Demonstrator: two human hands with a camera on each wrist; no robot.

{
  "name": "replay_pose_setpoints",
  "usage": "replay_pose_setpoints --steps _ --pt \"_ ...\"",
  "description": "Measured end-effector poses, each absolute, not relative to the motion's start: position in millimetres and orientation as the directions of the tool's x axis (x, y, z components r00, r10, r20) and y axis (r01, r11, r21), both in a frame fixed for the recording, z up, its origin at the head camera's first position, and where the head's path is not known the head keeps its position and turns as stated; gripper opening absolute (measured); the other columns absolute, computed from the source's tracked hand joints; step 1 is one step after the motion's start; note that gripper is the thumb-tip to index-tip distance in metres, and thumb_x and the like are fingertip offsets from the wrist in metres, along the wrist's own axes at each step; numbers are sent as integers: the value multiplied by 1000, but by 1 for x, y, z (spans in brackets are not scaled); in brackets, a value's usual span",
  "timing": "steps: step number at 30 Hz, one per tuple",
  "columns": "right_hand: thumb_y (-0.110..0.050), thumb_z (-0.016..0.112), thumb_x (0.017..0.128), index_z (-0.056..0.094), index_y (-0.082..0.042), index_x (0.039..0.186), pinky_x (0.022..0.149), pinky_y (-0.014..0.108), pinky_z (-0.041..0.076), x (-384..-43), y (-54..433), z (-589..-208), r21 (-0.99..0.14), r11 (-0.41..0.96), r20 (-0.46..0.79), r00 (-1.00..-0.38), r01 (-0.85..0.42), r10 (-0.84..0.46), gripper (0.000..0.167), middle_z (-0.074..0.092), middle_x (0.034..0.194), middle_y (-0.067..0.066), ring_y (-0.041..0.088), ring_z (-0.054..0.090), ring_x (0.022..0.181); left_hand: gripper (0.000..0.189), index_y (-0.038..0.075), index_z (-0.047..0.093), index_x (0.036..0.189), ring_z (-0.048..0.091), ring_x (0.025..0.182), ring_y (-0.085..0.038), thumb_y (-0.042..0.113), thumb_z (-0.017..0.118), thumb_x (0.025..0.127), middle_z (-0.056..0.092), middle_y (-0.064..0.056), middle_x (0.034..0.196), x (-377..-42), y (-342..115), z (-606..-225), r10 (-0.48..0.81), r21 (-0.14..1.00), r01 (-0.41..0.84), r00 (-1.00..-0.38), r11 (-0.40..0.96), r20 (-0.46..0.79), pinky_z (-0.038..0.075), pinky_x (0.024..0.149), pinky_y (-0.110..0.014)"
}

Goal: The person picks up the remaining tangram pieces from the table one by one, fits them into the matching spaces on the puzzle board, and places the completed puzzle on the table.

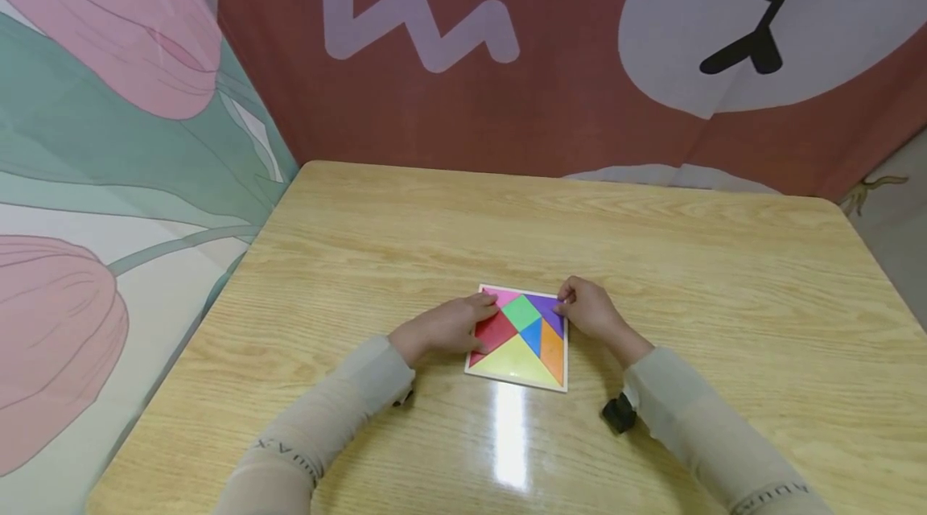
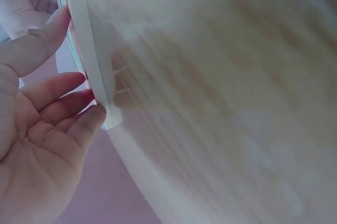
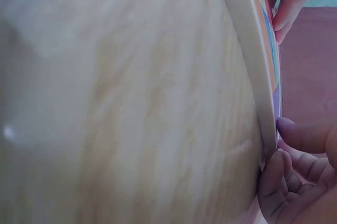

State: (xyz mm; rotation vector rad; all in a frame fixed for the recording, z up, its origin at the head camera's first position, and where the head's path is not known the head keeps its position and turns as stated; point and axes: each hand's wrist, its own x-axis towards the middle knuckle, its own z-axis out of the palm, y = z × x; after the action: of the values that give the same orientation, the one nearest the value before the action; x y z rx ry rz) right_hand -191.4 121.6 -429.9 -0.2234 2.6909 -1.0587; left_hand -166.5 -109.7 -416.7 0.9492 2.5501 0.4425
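A square tangram puzzle (image 1: 520, 362) in a white tray lies flat on the table. Its pieces fill the square: a green square (image 1: 521, 313), a yellow triangle (image 1: 516, 362), an orange parallelogram (image 1: 552, 352), and red, pink, blue and purple shapes. My left hand (image 1: 451, 325) rests on its left side, fingers extended over the pink and red pieces. At the upper right corner my right hand (image 1: 594, 312) pinches the tray, thumb on the purple triangle (image 1: 545, 307). Curled fingers meet the tray's rim (image 3: 253, 50) in the right wrist view.
The wood-grain table (image 1: 376, 225) reaches back to a red-brown patterned cloth (image 1: 550, 121). A flower-print cloth (image 1: 166, 282) hangs on the left. Light glares off the tabletop in front of the puzzle. A black wrist device (image 1: 619, 414) sits beneath the right sleeve.
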Motion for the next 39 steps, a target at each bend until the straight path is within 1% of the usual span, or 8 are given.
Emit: replay_pose_setpoints --steps 4,8,15,20,23,26,34,39 --pt "-6 59 78 51 1 83 51 26 35 -189 125 -430 -663 742 -159 -951 -97 -267 12 46 68 5 17 42 61 60 1 38 129 24 125 -21 20 63 77 30 -11 136 -163 -106 -414 660 385 552 -708 740 -253 22 100 -26" --pt "-6 61 76 52 1 84 54 28 36 -186 128 -430 -631 757 -127 -939 -172 -319 14 46 69 6 19 43 63 59 2 43 126 27 124 -24 21 65 74 33 -13 134 -161 -98 -409 635 295 565 -723 770 -271 25 99 -29" --pt "-14 64 74 53 2 93 60 33 40 -178 134 -423 -520 812 -129 -916 -264 -380 27 45 79 10 21 44 69 59 4 46 124 26 124 -26 28 66 73 33 -11 134 -160 -89 -401 547 186 516 -759 836 -353 29 97 -32" --pt "-21 63 76 53 5 104 76 46 38 -169 147 -414 -491 799 -77 -896 -347 -437 39 50 97 20 35 45 90 60 5 45 125 19 126 -30 36 62 76 31 -12 135 -159 -94 -398 532 194 497 -767 846 -358 22 100 -36" --pt "-25 63 77 48 6 114 88 54 29 -165 155 -408 -493 782 -25 -892 -382 -451 50 44 115 26 42 35 107 61 7 43 127 12 127 -32 39 60 77 28 -12 137 -159 -98 -396 516 211 471 -778 856 -358 14 102 -44" --pt "-30 63 77 43 6 120 92 56 22 -162 161 -399 -484 777 5 -890 -402 -457 60 35 124 28 42 26 115 66 9 38 131 6 128 -33 41 59 77 22 -11 139 -158 -102 -390 484 232 426 -801 874 -353 7 100 -52" --pt "-42 62 75 36 5 125 95 54 14 -153 170 -377 -401 796 118 -887 -454 -447 74 30 129 26 41 21 118 77 11 24 137 -6 128 -32 46 57 77 7 -9 143 -151 -107 -373 475 269 416 -853 869 -216 -3 95 -59" --pt "-46 61 74 35 4 127 94 55 14 -147 172 -366 -351 796 191 -870 -493 -454 77 31 129 25 41 22 118 78 11 20 138 -3 128 -33 48 54 79 7 -10 143 -146 -106 -360 515 167 503 -856 848 -40 1 94 -61"
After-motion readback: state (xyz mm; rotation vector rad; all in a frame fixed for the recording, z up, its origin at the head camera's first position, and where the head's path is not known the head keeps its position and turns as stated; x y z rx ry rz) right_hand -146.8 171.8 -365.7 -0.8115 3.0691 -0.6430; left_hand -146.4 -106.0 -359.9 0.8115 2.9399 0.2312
